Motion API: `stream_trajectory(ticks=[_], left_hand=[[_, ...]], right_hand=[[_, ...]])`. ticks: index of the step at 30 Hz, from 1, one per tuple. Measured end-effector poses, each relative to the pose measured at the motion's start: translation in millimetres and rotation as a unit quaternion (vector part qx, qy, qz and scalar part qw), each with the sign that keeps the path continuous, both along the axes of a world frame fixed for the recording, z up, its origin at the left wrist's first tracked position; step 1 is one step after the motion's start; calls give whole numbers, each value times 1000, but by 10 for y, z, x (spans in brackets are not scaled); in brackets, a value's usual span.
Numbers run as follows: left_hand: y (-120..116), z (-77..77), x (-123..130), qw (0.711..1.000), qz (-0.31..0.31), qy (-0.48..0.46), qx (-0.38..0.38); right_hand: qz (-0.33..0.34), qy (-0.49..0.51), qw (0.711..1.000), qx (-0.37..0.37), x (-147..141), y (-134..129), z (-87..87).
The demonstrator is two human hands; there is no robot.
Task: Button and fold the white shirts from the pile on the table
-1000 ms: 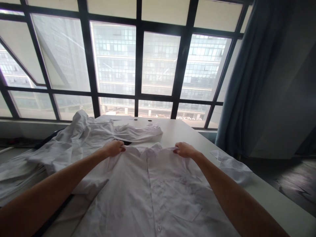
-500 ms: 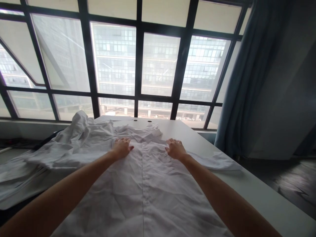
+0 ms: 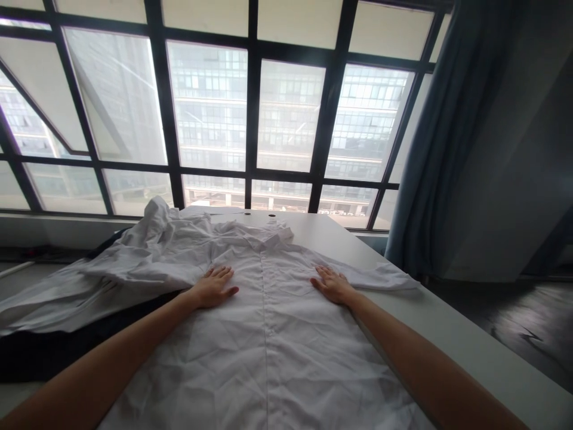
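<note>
A white button-front shirt [image 3: 268, 358] lies spread on a white table [image 3: 452, 334], its collar toward the window and its button strip running down the middle. My left hand [image 3: 213, 288] rests flat on the left side of the chest, fingers spread. On the right side of the chest lies my right hand [image 3: 330, 284], palm down with its fingers apart. One sleeve reaches out to the right beyond my right hand. Neither hand holds anything.
More crumpled white cloth [image 3: 152, 239] is heaped at the left, over a dark cloth [image 3: 58, 352]. Two small dark holes show at the table's far end. Beyond stands a black-framed window, with a blue-grey curtain [image 3: 430, 179] at the right.
Both hands have moved slightly down the shirt and a little farther apart, now lying flatter. The shirt's upper part looks smoother, and more dark cloth shows at the left.
</note>
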State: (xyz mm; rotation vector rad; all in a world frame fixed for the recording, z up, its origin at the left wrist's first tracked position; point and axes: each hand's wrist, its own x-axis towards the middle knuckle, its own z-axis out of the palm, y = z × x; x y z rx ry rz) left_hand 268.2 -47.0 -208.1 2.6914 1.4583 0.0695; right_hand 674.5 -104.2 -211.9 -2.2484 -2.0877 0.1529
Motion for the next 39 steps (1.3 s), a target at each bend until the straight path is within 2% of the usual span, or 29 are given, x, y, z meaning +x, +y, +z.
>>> stream_trajectory(ticks=[4, 9, 12, 15, 17, 20, 24, 26, 28, 32, 35, 39], left_hand=[[-173, 4, -45, 1000, -14, 1, -11], [-430, 74, 16, 999, -23, 17, -28], [-597, 132, 113, 997, -66, -14, -26], [-751, 147, 218, 992, -119, -29, -40], [-838, 134, 265, 989, -141, -19, -46], [-958, 129, 286, 987, -150, 0, -52], [-1074, 231, 314, 982, -177, 11, -70], [-1048, 309, 381, 981, -187, -9, -50], [-934, 369, 490, 984, -169, -49, -15], [-534, 380, 752, 991, -79, -104, 26], [-251, 341, 910, 990, -23, -136, 2], [-13, 300, 1068, 985, 20, -167, -49]], right_hand=[[-19, -51, 998, -14, 7, -76, 63], [-28, -132, 991, -21, -224, -95, 313], [61, -99, 993, 30, -534, -149, 424], [150, -26, 988, 39, -844, -258, 374], [174, -4, 985, 10, -971, -341, 284], [189, -2, 982, -5, -1009, -444, 218], [214, -30, 976, -12, -985, -484, 393], [202, -40, 979, -3, -1049, -451, 504], [164, -30, 985, 35, -1173, -377, 553], [99, 1, 990, 100, -1453, -119, 471], [66, -1, 995, 81, -1562, 111, 395], [35, 11, 998, 47, -1599, 332, 358]])
